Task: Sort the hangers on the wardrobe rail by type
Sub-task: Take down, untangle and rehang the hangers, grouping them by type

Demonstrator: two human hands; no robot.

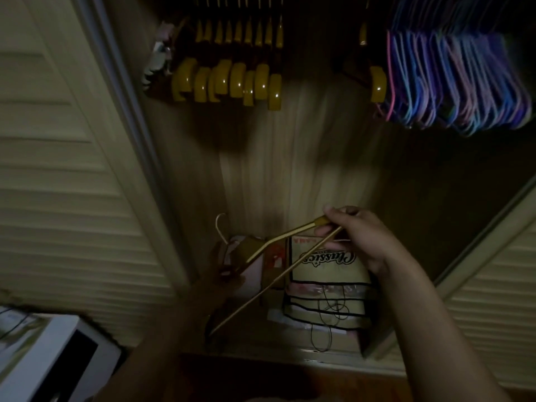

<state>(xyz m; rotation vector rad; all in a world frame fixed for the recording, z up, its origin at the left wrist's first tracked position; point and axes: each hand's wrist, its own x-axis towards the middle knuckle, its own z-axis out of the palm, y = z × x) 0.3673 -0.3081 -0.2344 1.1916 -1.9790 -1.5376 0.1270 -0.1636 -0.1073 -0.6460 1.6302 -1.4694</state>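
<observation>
Both hands on wooden hanger: right hand pinching, left hand seemingly gripping.

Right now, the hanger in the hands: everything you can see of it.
The held hanger looks like yellowish wood with a pale metal hook at its left end and a thin crossbar. It is off the rail, tilted, low in the wardrobe above a printed box. The right hand grips one shoulder tip; its fingers curl round it. The left hand, in shadow, holds the part near the hook; its grip is unclear.
</observation>
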